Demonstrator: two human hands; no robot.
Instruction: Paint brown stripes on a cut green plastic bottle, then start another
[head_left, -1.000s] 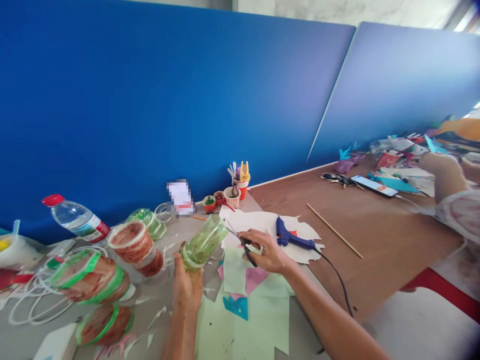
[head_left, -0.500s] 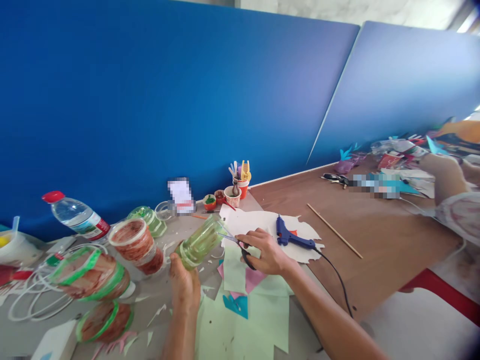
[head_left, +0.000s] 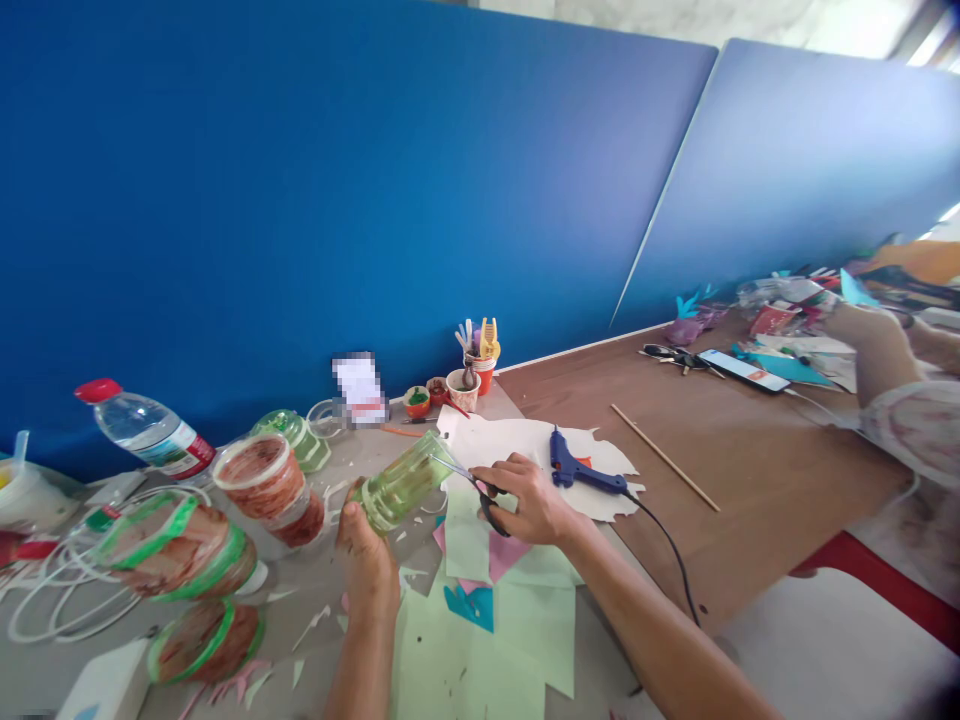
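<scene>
My left hand (head_left: 367,550) is wrapped round the base of a cut, clear greenish plastic bottle piece (head_left: 405,482), which it holds tilted with the open end to the upper right. In my right hand (head_left: 525,500) is a pair of scissors (head_left: 491,508) with dark handles, fingers through the loops. The blades meet the bottle piece at its cut rim; whether they are parted is too small to tell. Beneath both hands lie pale green paper sheets (head_left: 480,650), a pink paper piece (head_left: 508,557) and a blue scrap (head_left: 471,607).
A blue glue gun (head_left: 581,468) rests on white paper (head_left: 510,440), its cord trailing right. Left stand brown-painted containers (head_left: 255,470) and a red-capped bottle (head_left: 150,430). Paint cups (head_left: 418,402) line the back. A wooden stick (head_left: 664,458) lies right, near another person's arm (head_left: 885,350).
The bottle piece is turned slightly in my left hand. The scissors stay at its rim, and the whole view has shifted a little.
</scene>
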